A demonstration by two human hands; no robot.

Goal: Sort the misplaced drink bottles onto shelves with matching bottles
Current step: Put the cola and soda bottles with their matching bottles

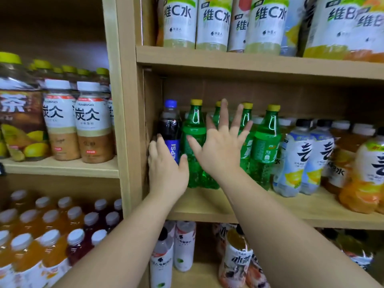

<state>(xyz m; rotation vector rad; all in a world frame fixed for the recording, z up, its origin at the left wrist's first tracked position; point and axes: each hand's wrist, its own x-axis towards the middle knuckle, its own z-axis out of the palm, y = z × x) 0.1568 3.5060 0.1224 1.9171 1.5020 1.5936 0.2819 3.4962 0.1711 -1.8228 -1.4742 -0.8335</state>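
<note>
Left hand (pixel 166 169): grasps Pepsi bottle (pixel 171 125), likely the misfit.
Right hand (pixel 220 150): fingers (pixel 224 113) splayed, probably steadying green bottles (pixel 265 142) beside it.

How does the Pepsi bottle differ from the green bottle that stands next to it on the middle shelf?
The Pepsi bottle has a blue cap; the green bottle has a yellow one. The Pepsi bottle shows dark drink and a blue label; the green bottle has a green body and label. The left hand grips the Pepsi bottle; the right hand is spread open before the green bottle. Both stand upright on the same shelf.
</note>
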